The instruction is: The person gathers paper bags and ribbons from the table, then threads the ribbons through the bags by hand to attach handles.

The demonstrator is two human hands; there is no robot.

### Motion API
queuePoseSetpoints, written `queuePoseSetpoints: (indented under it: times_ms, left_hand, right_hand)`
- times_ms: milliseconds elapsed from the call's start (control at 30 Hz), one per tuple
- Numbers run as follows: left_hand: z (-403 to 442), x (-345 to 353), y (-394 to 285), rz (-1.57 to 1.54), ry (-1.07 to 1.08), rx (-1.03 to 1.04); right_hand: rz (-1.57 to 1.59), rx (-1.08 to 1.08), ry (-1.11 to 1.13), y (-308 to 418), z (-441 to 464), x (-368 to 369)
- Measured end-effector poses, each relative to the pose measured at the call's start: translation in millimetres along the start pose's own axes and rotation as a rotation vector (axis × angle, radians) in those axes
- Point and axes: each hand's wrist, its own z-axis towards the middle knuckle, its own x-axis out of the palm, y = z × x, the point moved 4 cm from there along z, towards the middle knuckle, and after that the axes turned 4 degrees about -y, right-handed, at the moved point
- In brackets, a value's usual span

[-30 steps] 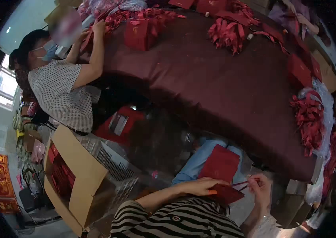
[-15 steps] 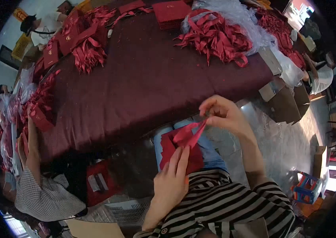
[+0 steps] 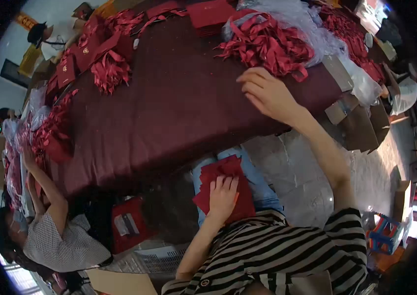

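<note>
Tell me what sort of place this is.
Probably a small hand-assembly workshop: a big covered table bears a heap of red ribbons and stacked flat red pieces, with other people around it.

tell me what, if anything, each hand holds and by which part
Left hand rests across the middle of the red pieces; any grip is unclear. Right hand shows nothing held.

R hand (image 3: 267,96) fwd, fingers loosely bent; L hand (image 3: 223,196) palm-dn
</note>
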Motion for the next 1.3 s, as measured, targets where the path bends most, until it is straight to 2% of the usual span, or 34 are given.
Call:
queuePoseSetpoints:
  times_ms: [33,100,167,233,300,367,467,500,533,567,600,633,667,733,800,867,967,1067,1300]
  left_hand:
    - [-0.6,0.0,0.1,-0.004,-0.029,0.041]
    - [-2.7,-0.8,2.2,-0.004,-0.002,-0.027]
    - [-8.4,1.5,6.1,-0.007,0.035,-0.068]
    - [-16.1,-0.4,10.7,-0.022,-0.148,-0.077]
    - [-18.4,-1.6,12.0,-0.033,-0.118,-0.098]
    - [-18.8,-1.5,12.0,-0.023,-0.147,-0.147]
    - [-18.3,-5.6,6.3,-0.085,-0.216,-0.199]
    - [-18.5,-4.4,9.3,-0.154,-0.141,-0.272]
    - [-19.7,-8.9,11.5,-0.274,-0.095,-0.340]
    - [-21.6,-11.6,16.3,-0.389,-0.047,-0.412]
    - [-23.9,-10.9,24.1,-0.540,-0.053,-0.437]
    - [-23.4,-10.1,34.1,-0.682,-0.078,-0.462]
    - [-20.6,-18.6,36.9,-0.764,-0.003,-0.498]
    - [-18.8,-17.4,44.5,-0.816,0.060,-0.499]
    - [-18.4,-13.7,50.3,-0.863,0.114,-0.486]
    - [-20.2,-7.2,53.0,-0.944,0.123,-0.447]
    - [-19.5,-8.1,53.1,-1.065,0.181,-0.492]
    - [-18.9,-4.2,54.5,-1.075,0.218,-0.512]
    - [-20.0,-6.8,50.8,-1.079,0.161,-0.504]
  right_hand:
    - [0.145,0.009,-0.048,26.3,5.6,-5.1]
    - [0.801,0.491,0.353,58.0,-5.0,-8.8]
    - [1.034,0.701,0.409,70.1,-13.1,-31.6]
    - [1.196,0.778,0.091,63.5,-28.3,-77.0]
    - [1.243,0.641,-0.775,49.4,-53.7,-131.7]
    - [1.021,0.431,-1.202,52.9,-88.9,-177.3]
    - [0.885,0.444,-1.026,89.2,-95.6,-148.5]
    - [0.861,0.598,-0.551,104.9,-96.1,-118.7]
    - [0.727,0.751,-0.207,122.5,-79.1,-88.2]
    - [0.842,1.070,-0.021,135.9,-93.4,-52.6]
    - [0.892,1.104,0.186,145.8,-107.3,-21.2]
    - [0.968,1.166,0.250,154.2,-126.3,8.5]
    - [1.049,1.220,0.311,163.1,-145.0,34.4]
    - [0.820,1.013,0.327,173.9,-162.5,60.1]
    - [0.756,0.963,0.302,181.9,-167.3,74.9]
    - [0.506,0.821,0.200,185.7,-164.1,75.0]
    - [0.362,0.805,0.306,188.6,-159.6,77.0]
    - [0.346,0.847,0.337,188.2,-158.9,78.9]
    - [0.311,0.878,0.360,186.2,-154.5,82.7]
